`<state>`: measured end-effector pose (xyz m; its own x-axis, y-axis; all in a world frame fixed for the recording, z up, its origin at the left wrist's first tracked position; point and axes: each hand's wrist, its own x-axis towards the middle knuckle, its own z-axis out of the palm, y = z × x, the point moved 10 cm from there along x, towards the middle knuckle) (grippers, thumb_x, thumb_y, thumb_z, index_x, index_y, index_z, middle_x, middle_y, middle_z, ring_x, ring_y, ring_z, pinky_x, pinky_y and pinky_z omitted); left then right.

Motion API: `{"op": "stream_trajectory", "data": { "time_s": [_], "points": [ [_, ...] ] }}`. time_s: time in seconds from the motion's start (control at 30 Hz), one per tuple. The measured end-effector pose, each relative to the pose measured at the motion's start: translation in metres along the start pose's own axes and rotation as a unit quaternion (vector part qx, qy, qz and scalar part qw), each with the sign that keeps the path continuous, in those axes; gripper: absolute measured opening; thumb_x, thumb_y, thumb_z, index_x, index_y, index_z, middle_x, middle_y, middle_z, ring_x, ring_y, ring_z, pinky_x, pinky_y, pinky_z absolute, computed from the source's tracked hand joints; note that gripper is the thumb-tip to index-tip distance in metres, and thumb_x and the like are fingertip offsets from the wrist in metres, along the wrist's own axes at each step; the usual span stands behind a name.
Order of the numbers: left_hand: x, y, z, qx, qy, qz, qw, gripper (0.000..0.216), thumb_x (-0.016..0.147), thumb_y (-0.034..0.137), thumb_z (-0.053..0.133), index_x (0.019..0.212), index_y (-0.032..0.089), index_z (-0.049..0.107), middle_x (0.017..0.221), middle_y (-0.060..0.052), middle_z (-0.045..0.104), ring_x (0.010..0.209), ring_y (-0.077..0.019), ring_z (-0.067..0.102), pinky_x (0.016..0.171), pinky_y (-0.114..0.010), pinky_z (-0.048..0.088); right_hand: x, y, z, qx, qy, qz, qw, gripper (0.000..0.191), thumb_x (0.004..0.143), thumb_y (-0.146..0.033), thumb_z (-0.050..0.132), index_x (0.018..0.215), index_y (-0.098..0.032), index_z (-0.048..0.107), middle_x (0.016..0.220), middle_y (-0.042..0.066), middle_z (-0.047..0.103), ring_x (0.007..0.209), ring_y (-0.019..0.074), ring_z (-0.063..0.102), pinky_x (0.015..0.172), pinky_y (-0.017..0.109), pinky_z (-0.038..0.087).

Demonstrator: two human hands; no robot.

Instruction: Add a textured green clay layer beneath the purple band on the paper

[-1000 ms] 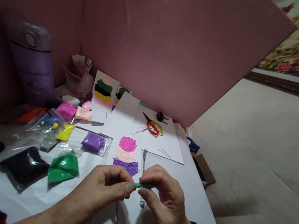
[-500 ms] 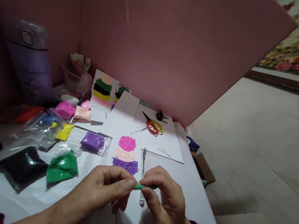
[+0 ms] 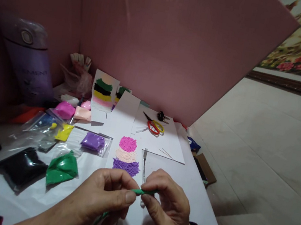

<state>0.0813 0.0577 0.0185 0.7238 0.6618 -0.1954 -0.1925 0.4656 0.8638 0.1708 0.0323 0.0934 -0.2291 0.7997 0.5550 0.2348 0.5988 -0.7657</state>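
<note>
Pink wall [image 3: 173, 46] backs a white table [image 3: 197, 200]; inside its right edge, left hand [image 3: 106, 190] and right hand [image 3: 167, 204] pinch, thumb to fingers, a green clay-like strand [image 3: 138, 191] — probably light, soft, easily torn, best held gently near its ends.

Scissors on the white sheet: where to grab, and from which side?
Best guess: the red and yellow handles, from the near right, with the right hand once it frees itself of the green clay. The loops sit at the end nearer the person on the white sheet; the dark blades point away to the far left.
</note>
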Motion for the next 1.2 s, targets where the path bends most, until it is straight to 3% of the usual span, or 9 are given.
{"op": "stream_trajectory", "data": {
  "time_s": [0.1, 0.3, 0.47, 0.6, 0.77, 1.0, 1.2],
  "points": [
    [0.0, 0.003, -0.005, 0.028, 0.025, 0.007, 0.999, 0.034, 0.074, 0.049, 0.072, 0.076, 0.016, 0.065, 0.05, 0.005, 0.052, 0.04, -0.006, 0.039, 0.039, -0.019, 0.025, 0.0, -0.002, 0.001, -0.004, 0.0, -0.008, 1.0, 0.019, 0.087, -0.009, 0.058, 0.1, -0.022, 0.062, 0.082, 0.003, 0.059, 0.075, 0.0173, 0.056, 0.066, 0.032, 0.046],
    [-0.005, 0.015, -0.011, 0.07, 0.075, 0.011, 0.995, 0.034, 0.064, 0.043, 0.08, 0.073, 0.015, 0.064, 0.055, 0.005, 0.05, 0.047, -0.0065, 0.037, 0.043, -0.02, 0.025, 0.002, -0.009, 0.0, -0.035, 0.004, -0.029, 0.999, 0.015, 0.086, -0.009, 0.057, 0.096, -0.02, 0.061, 0.078, 0.002, 0.058, 0.071, 0.0166, 0.054, 0.062, 0.031, 0.044],
    [-0.007, 0.015, -0.01, 0.088, 0.071, 0.011, 0.994, 0.039, 0.07, 0.05, 0.073, 0.085, 0.015, 0.068, 0.053, 0.006, 0.047, 0.046, -0.0074, 0.036, 0.045, -0.021, 0.025, 0.001, -0.011, 0.0, -0.048, 0.009, -0.046, 0.998, 0.02, 0.087, -0.008, 0.058, 0.102, -0.021, 0.061, 0.081, 0.004, 0.061, 0.073, 0.0181, 0.056, 0.063, 0.032, 0.047],
    [-0.006, 0.014, -0.007, 0.124, 0.071, -0.005, 0.99, 0.036, 0.068, 0.049, 0.075, 0.073, 0.014, 0.069, 0.048, 0.007, 0.041, 0.046, -0.0074, 0.032, 0.045, -0.022, 0.022, 0.0, -0.01, 0.0, -0.056, 0.01, -0.05, 0.997, 0.019, 0.088, -0.01, 0.059, 0.103, -0.021, 0.062, 0.081, 0.004, 0.062, 0.073, 0.0188, 0.056, 0.063, 0.033, 0.048],
    [-0.005, 0.014, -0.01, 0.087, 0.077, 0.003, 0.993, 0.034, 0.062, 0.044, 0.08, 0.075, 0.015, 0.066, 0.054, 0.006, 0.048, 0.047, -0.0076, 0.036, 0.044, -0.021, 0.025, -0.001, -0.006, -0.002, -0.042, 0.02, -0.041, 0.998, 0.021, 0.088, -0.013, 0.061, 0.107, -0.021, 0.061, 0.082, 0.005, 0.06, 0.07, 0.0185, 0.055, 0.059, 0.032, 0.047],
    [-0.001, 0.011, -0.013, 0.071, 0.059, 0.033, 0.995, 0.032, 0.067, 0.044, 0.077, 0.074, 0.017, 0.063, 0.054, 0.007, 0.046, 0.045, -0.007, 0.035, 0.041, -0.019, 0.025, -0.003, -0.003, -0.003, -0.033, 0.02, -0.031, 0.999, 0.019, 0.087, -0.01, 0.06, 0.103, -0.021, 0.061, 0.08, 0.004, 0.06, 0.071, 0.0186, 0.056, 0.062, 0.033, 0.046],
    [-0.007, 0.022, -0.006, 0.09, 0.059, 0.037, 0.993, 0.033, 0.065, 0.044, 0.079, 0.078, 0.016, 0.069, 0.061, 0.004, 0.053, 0.054, -0.0083, 0.036, 0.051, -0.021, 0.028, -0.003, -0.008, -0.004, -0.036, 0.026, -0.044, 0.998, 0.022, 0.085, -0.007, 0.062, 0.102, -0.022, 0.062, 0.08, 0.004, 0.062, 0.071, 0.0184, 0.056, 0.061, 0.032, 0.047]
  ]
}}
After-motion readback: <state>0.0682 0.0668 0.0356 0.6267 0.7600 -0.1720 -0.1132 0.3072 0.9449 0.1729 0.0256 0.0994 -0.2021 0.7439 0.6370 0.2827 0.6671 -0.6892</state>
